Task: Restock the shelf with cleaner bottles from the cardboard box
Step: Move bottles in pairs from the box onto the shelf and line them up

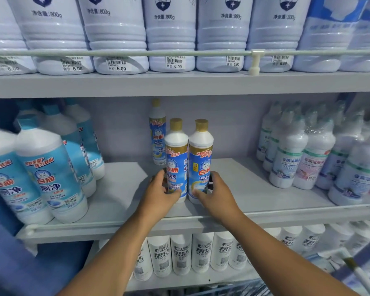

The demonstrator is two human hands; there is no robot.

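Observation:
Two white cleaner bottles with gold caps and blue labels stand upright side by side on the middle shelf (124,189). My left hand (158,194) grips the base of the left bottle (176,154). My right hand (215,194) grips the base of the right bottle (201,154). A third bottle of the same kind (157,133) stands behind them near the back wall. The cardboard box is not in view.
Blue-labelled bottles (47,178) fill the shelf's left side and shrink-wrapped white bottles (308,154) its right. A low rail (286,213) runs along the shelf's front edge. Large 800g bottles (169,35) line the shelf above; white bottles (182,253) stand below.

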